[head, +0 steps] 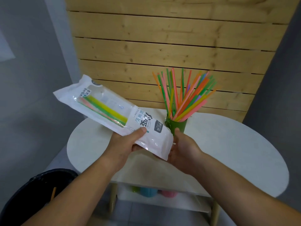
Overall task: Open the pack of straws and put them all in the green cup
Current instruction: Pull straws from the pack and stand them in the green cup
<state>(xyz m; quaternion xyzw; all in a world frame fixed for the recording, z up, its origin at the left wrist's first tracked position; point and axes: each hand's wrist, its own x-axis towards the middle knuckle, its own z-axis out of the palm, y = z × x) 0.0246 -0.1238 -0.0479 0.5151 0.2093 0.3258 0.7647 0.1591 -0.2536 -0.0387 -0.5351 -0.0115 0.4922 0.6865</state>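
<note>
Hands meet at the centre of the frame, both on one pack of straws point(114, 110). The left hand point(125, 144) grips the pack near its lower end, thumb pressed flat across the printed front and fingers hidden behind. The right hand point(182, 149) sits at the pack's bottom right corner, palm turned toward it; its fingers are hidden behind the plastic, so I cannot tell whether it is pinching the edge or only touching it. From the grip the pack slants up toward the upper left of the frame, held above the white table point(228, 144). Through its clear window show a few straws point(105, 110), yellow, green and pink, lying well above the left thumb. Right of centre, just beyond the right hand, a green cup point(178, 124) stands upright on the table, crowded with bright straws fanning upward. At lower left is a black bin point(32, 193).
</note>
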